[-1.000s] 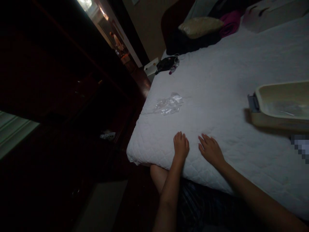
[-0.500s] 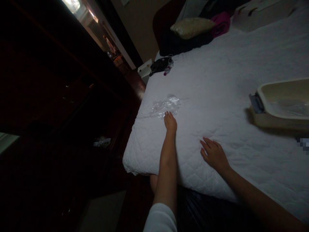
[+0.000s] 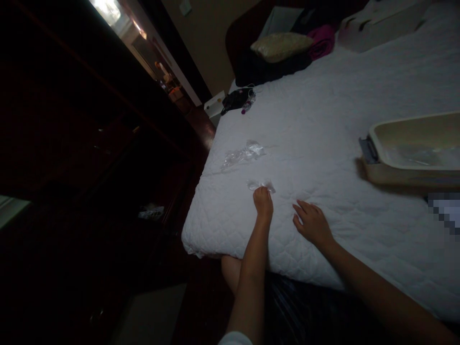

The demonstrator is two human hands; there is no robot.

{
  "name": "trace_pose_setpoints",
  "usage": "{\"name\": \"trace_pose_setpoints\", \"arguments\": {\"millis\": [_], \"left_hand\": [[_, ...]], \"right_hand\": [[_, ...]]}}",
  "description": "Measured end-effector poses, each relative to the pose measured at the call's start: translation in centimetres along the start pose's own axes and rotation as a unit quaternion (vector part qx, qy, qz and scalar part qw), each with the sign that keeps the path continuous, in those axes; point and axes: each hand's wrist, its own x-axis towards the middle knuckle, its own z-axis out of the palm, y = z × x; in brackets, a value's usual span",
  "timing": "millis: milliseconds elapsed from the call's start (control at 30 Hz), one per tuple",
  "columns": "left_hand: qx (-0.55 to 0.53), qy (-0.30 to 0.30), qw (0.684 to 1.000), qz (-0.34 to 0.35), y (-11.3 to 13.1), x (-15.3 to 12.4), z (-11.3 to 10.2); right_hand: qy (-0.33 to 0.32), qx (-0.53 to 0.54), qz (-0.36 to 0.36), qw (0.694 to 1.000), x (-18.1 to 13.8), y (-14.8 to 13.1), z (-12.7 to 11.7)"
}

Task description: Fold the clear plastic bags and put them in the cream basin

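Note:
My left hand [image 3: 263, 203] is closed on a small clear plastic bag [image 3: 256, 183], which sticks out on both sides of the fingers just above the white quilted mattress cover [image 3: 309, 129]. Farther off lies more crumpled clear plastic [image 3: 244, 154], apart from the hand. To the right, my right hand [image 3: 312, 221] rests over the cover with its fingers spread and nothing in them.
A beige plastic bin [image 3: 413, 175] with a grey latch stands at the right, clear plastic inside. Toward the far end are a black bag [image 3: 237, 99], a small bottle [image 3: 247, 106], a yellowish pillow [image 3: 282, 47], a rolled magenta cloth [image 3: 322, 42] and a whitish box [image 3: 381, 26].
My left hand has closed on a small plastic bag and drawn it toward me, away from the other plastic. My right hand stays spread, almost in place. The view has shifted slightly.

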Motion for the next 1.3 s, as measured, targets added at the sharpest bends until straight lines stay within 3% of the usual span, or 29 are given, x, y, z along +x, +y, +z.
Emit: {"name": "trace_pose_setpoints", "arguments": {"millis": [333,600,700,867,1067,1200,1300], "left_hand": [[-0.096,0.02,0.995,0.029,3.6,-6.9,-2.4],[-0.234,0.039,0.971,-0.04,4.8,-9.9,-3.1],[-0.36,0.049,0.926,-0.104,5.3,-10.4,-3.1],[-0.521,0.065,0.832,-0.18,5.5,-10.8,-3.7],[-0.618,0.002,0.764,-0.187,5.0,-11.4,-5.0],[-0.655,-0.025,0.729,-0.197,4.7,-11.7,-5.5],[-0.689,-0.043,0.683,-0.237,4.2,-11.9,-5.6]], "right_hand": [[0.038,0.024,-0.005,0.999,-0.3,0.1,0.0],[0.087,0.101,0.037,0.99,-0.8,0.9,0.2],[0.098,0.122,0.055,0.986,-0.8,1.1,0.3],[0.12,0.13,0.022,0.984,-1.0,0.8,-0.3],[0.137,0.109,-0.134,0.975,-1.6,-0.1,-1.1],[0.15,0.095,-0.151,0.973,-1.5,0.0,-1.1],[0.153,0.085,-0.167,0.97,-1.5,0.0,-1.2]]}}
